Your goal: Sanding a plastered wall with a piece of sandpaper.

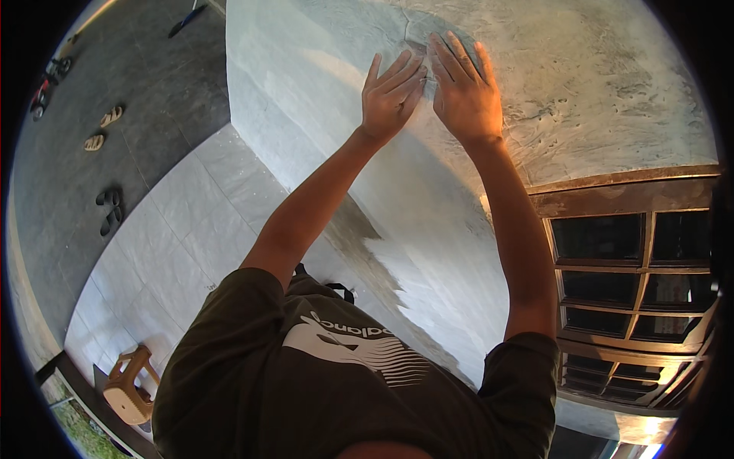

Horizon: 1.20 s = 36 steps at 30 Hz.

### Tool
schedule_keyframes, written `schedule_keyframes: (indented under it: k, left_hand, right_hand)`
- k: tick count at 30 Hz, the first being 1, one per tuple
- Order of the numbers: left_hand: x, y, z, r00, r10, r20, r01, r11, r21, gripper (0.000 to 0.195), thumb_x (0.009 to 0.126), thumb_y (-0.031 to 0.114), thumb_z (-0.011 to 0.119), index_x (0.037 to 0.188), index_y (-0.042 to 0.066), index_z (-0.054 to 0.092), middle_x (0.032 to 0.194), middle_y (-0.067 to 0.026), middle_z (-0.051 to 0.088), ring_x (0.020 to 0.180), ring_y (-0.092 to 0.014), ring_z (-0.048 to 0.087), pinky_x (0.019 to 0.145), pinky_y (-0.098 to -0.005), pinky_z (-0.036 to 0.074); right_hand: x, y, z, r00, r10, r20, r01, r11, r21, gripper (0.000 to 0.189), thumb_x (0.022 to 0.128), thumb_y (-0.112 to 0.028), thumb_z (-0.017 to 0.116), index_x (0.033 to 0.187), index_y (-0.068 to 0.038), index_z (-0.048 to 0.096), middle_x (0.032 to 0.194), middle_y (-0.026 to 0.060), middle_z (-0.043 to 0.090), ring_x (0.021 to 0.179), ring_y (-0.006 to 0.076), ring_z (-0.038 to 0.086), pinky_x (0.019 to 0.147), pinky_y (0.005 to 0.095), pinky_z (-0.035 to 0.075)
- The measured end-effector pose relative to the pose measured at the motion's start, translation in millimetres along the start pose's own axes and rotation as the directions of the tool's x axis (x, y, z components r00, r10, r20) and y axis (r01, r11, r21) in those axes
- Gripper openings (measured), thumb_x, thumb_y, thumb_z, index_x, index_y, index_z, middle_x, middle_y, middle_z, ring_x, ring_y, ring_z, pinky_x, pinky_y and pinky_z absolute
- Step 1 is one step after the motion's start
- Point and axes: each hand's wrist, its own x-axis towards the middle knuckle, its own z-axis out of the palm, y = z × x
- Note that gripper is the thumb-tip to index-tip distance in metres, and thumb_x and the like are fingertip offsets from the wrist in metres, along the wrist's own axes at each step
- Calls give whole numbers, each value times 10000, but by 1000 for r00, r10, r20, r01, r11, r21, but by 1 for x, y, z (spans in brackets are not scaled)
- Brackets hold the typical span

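Note:
Both arms reach up to a rough plastered wall (573, 86). My left hand (395, 94) rests near the inner corner seam, its fingers spread a little and dusty grey. Close to its right, my right hand (465, 86) lies back outward with fingers apart, also grey with dust. Between and above the fingertips a darker grey patch (438, 34) shows on the surface. Whether something thin lies under the palms cannot be told. Below the hands the wall has a smooth pale coat with a ragged edge over a darker strip (367, 241).
A wooden window frame with panes (645, 267) is at the right. At lower left a brown plastic stool (131, 396) stands on pale floor tiles (166, 229). Sandals (110, 116), dark slippers (110, 212) and a red wheeled thing (46, 92) are on the darker floor.

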Motion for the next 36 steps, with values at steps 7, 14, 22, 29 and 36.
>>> schedule_keyframes:
  k: [7, 14, 22, 29, 36]
  left_hand:
    - [-46, -15, -19, 986, -44, 164, 43, 999, 7, 200, 885, 69, 677, 1068, 72, 758, 1238, -87, 713, 1268, -269, 613, 1135, -595, 298]
    - [-26, -23, -13, 985, 88, 151, -87, 996, -14, 189, 889, 105, 686, 1063, 101, 759, 1266, -42, 700, 1261, -238, 611, 1138, -574, 302]
    - [-8, -27, -17, 968, 171, 185, -169, 985, -26, 183, 901, 118, 684, 1064, 88, 761, 1244, -65, 712, 1252, -250, 623, 1147, -578, 285]
    - [-39, -69, -35, 889, 295, 351, -299, 953, -45, 222, 884, 122, 706, 1101, 110, 754, 1245, -29, 713, 1264, -238, 613, 1159, -569, 267]
    - [8, -61, -16, 845, 433, 315, -399, 901, -170, 177, 893, 134, 701, 1058, 158, 761, 1271, 2, 700, 1286, -202, 595, 1161, -556, 271]
  right_hand:
    - [-41, -22, -7, 983, 178, 38, -178, 984, -4, 408, 865, -114, 593, 1268, -81, 652, 1465, -2, 534, 1416, 175, 438, 1163, 475, 327]
    - [-39, -30, -8, 960, 278, 18, -277, 960, -46, 499, 876, -128, 576, 1373, -82, 577, 1550, 1, 440, 1440, 176, 402, 1156, 454, 334]
    - [-32, -33, -13, 921, 389, 5, -387, 919, -80, 519, 876, -148, 580, 1391, -90, 566, 1574, -7, 408, 1445, 189, 390, 1149, 483, 336]
    - [-36, -27, -15, 903, 430, -4, -429, 902, -52, 523, 925, -190, 579, 1445, -170, 526, 1595, -49, 382, 1471, 195, 352, 1158, 564, 301]
    - [-38, -25, -7, 909, 415, -30, -414, 897, -152, 559, 934, -229, 592, 1482, -193, 486, 1604, -64, 364, 1467, 185, 359, 1170, 540, 294]
